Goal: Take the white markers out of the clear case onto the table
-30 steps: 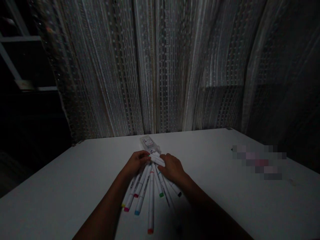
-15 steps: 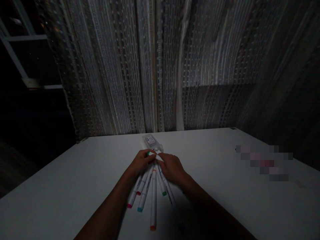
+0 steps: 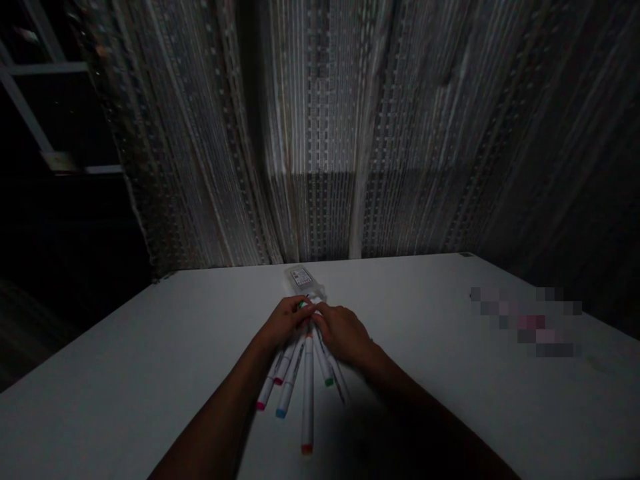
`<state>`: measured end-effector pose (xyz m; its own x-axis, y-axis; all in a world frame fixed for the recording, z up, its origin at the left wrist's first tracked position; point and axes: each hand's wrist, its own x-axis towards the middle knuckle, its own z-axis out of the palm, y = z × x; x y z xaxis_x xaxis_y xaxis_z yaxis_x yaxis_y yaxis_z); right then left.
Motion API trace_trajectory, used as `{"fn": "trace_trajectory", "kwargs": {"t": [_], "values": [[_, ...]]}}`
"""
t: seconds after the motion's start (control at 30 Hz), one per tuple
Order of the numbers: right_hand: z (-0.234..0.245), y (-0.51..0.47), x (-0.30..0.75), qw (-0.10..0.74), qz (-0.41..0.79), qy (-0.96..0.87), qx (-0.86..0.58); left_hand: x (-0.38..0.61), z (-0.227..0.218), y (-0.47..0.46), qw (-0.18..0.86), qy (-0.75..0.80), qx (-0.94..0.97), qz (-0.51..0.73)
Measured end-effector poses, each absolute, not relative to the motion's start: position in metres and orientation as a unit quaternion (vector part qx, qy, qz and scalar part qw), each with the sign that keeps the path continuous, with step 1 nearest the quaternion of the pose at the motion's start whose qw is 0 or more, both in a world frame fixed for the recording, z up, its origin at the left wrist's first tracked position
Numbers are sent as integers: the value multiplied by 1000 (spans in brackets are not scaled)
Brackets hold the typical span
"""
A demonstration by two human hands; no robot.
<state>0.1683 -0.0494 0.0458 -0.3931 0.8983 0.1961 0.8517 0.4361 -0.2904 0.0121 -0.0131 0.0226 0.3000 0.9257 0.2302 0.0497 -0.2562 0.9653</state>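
White markers (image 3: 307, 400) with pink, blue, orange and green caps fan outward.

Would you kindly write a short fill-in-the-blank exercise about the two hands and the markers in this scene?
The markers fan out toward the person from under the left hand and the right hand, on a table coloured ____.
The marker reaching lowest in view has a cap coloured ____.
The green-capped marker lies closer to the ____ hand.

In order: white; orange; right.

L hand (image 3: 285, 322), R hand (image 3: 341, 333) on markers (image 3: 307, 400)
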Motion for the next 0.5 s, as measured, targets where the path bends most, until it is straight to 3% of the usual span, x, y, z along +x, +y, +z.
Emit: {"fn": "trace_trajectory", "kwargs": {"t": [0.5], "values": [[46, -50, 165, 147, 58, -834, -528, 13, 18, -10, 447, 384, 675, 444]]}}
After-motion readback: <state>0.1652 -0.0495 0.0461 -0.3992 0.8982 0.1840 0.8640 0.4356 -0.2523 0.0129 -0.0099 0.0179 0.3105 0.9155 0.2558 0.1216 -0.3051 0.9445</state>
